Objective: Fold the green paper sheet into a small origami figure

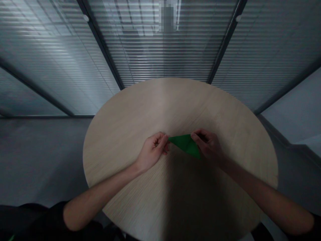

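A piece of green paper (185, 144) forms a rough triangle with faint creases. It sits over the middle of the round surface (120, 134), narrow tip towards the surface's left side, wider end towards its right; whether they touch is unclear.

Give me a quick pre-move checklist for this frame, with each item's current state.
1. Left hand pinching the green paper's pointed left end: ok.
2. Right hand gripping the paper's other end: ok.
3. Paper above the round wooden table, inside its rim: ok.
4. Even lighting: not ok, a dark shadow crosses the table's near part.
5. Folded edges aligned: cannot tell, too small and dim.
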`<state>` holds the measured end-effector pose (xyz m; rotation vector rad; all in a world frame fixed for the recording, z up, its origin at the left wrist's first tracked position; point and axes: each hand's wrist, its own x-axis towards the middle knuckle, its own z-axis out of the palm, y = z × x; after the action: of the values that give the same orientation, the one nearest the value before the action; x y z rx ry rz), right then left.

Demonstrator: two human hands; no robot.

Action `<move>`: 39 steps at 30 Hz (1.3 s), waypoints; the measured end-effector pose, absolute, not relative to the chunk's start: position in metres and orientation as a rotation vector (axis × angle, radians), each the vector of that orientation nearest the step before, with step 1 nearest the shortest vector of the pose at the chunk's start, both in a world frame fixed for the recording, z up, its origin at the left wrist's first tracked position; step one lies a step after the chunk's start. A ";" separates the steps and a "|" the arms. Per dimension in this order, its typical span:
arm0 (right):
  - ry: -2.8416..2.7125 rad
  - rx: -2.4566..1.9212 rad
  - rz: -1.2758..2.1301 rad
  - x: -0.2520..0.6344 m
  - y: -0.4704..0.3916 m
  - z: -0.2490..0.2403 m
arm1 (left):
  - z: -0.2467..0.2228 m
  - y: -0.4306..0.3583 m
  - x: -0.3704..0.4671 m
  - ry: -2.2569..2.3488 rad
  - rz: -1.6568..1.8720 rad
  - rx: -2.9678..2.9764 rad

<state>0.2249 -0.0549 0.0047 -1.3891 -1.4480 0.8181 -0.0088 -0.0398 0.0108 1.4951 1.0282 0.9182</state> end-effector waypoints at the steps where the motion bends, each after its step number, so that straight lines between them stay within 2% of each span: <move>1: -1.442 -1.390 0.821 0.225 -0.055 0.005 | 0.010 -0.040 -0.009 1.024 0.920 1.493; 13: -1.489 -1.298 0.916 0.220 -0.061 0.011 | 0.016 -0.044 0.000 0.837 0.806 1.308; 39: -1.531 -1.326 0.931 0.224 -0.058 0.006 | 0.015 -0.039 -0.004 1.004 0.747 1.434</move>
<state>0.2239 -0.0584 0.0060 -1.3262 -1.5314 0.9307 -0.0036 -0.0395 0.0147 1.4341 1.0036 0.7468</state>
